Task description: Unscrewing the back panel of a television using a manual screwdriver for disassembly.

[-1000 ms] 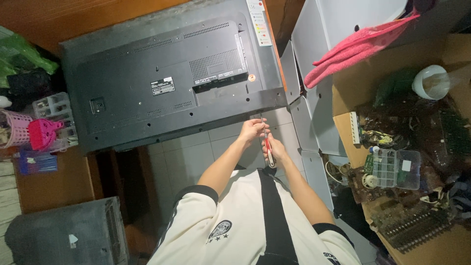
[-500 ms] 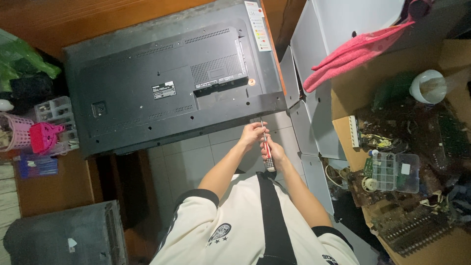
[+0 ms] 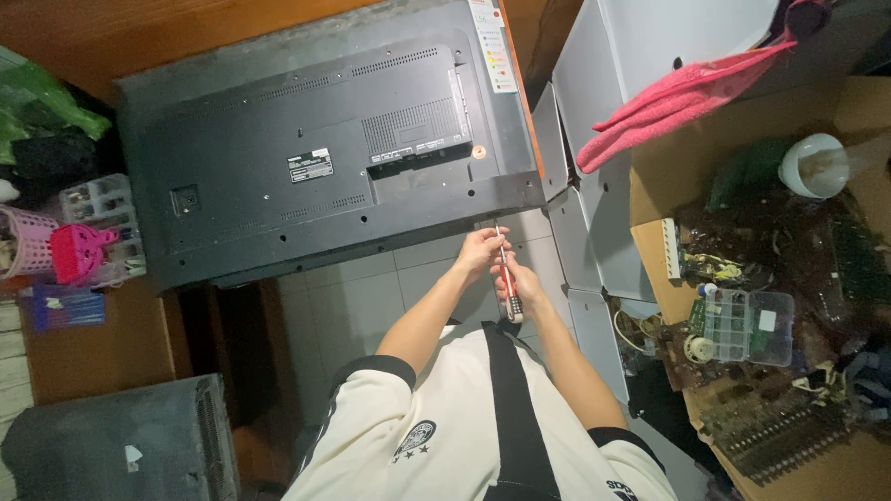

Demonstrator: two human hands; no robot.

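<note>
A large flat television (image 3: 325, 158) lies face down, its dark back panel up. My right hand (image 3: 522, 286) grips the red and black handle of a screwdriver (image 3: 504, 278). Its thin metal shaft points up at the lower edge of the television, near the right corner. My left hand (image 3: 481, 252) pinches the shaft close to the tip, just below the panel's edge. Both forearms reach forward over a pale tiled floor.
Grey metal panels (image 3: 594, 195) lean at the right with a pink cloth (image 3: 677, 97) draped over them. A cardboard box (image 3: 668, 167) holds circuit boards, a clear parts case (image 3: 747, 325) and a white cup (image 3: 812, 165). Pink baskets (image 3: 56, 250) stand left; a dark case (image 3: 111, 445) sits lower left.
The view has shifted slightly. My hands stay at the television's lower edge with the screwdriver; the handle has tilted a little.
</note>
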